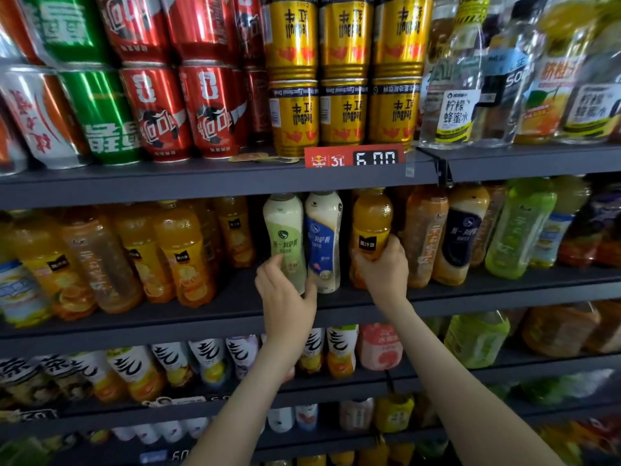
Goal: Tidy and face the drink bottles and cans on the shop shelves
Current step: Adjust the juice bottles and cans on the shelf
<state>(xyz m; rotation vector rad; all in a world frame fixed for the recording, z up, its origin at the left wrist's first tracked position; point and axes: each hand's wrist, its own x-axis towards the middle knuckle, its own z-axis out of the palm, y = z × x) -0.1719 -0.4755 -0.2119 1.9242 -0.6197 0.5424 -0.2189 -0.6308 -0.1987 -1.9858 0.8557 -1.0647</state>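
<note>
Head view: on the middle shelf (201, 319) the left hand (285, 299) curls round the pale green-label bottle (285, 230), which touches a blue-label bottle (324, 243). Just beside them, the right hand (383, 269) clasps an orange juice bottle (371, 220) low down. Gold cans (346, 109) stand stacked on the shelf above.

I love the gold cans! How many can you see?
6 gold cans on the top shelf: three below, three stacked on them. More may hide behind.
</note>
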